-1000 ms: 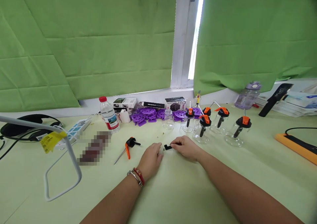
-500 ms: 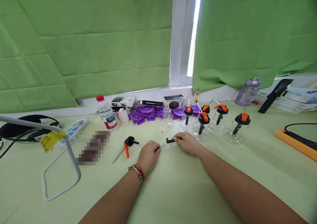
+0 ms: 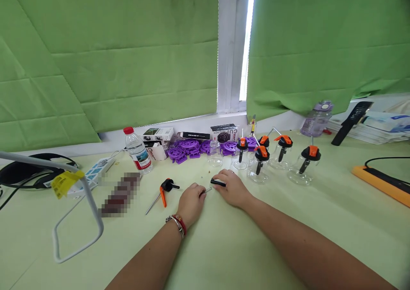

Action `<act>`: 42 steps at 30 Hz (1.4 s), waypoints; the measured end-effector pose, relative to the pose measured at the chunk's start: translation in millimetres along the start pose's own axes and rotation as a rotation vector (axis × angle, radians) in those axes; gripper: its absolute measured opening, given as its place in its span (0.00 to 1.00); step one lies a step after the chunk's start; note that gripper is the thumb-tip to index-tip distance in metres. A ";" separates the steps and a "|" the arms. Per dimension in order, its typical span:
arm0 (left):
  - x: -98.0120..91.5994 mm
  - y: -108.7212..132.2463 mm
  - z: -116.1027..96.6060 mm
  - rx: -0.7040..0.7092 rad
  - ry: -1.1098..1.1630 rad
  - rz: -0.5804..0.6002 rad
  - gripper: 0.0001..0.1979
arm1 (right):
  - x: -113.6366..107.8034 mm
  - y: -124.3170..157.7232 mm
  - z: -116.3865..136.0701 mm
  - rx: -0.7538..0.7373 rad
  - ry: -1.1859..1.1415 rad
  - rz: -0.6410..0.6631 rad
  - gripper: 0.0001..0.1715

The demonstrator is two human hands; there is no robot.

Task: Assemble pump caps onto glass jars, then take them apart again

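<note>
From here, I see the table (image 3: 224, 247) bearing a bottle (image 3: 139, 151) far left, purple parts (image 3: 187, 146) far centre, jars (image 3: 299, 176) right.

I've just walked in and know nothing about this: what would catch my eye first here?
Probably the big green curtains filling the back, then the glass jars with black-and-orange tops grouped right of centre. Bright purple pieces lie along the table's far side. In the middle, the left hand pinches a small spring while the right hand holds a slim black part.
</note>
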State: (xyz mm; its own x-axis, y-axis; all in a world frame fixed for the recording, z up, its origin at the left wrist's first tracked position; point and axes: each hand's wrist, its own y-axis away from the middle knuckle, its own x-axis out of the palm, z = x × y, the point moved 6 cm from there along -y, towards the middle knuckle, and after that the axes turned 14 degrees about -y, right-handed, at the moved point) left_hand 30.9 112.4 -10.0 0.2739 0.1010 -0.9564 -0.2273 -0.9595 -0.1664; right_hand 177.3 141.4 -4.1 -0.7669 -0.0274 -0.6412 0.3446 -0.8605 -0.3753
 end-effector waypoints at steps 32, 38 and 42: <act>-2.6 -1.3 9.8 0.000 0.083 -0.002 0.09 | 2.4 -36.7 -14.9 0.118 -0.130 0.097 0.14; -1.2 -1.2 13.1 0.005 0.113 0.001 0.08 | 10.8 -48.0 -49.6 0.195 -0.257 0.067 0.15; 0.1 -2.5 14.7 0.006 0.122 0.000 0.09 | 11.6 -41.7 -56.2 0.204 -0.324 0.027 0.15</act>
State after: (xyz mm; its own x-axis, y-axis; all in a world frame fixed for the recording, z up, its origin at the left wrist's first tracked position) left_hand 17.8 118.7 -13.1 0.3856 0.0675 -0.9202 -0.2334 -0.9578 -0.1680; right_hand 184.5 205.6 -33.5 -0.9016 -0.1833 -0.3919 0.2775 -0.9399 -0.1988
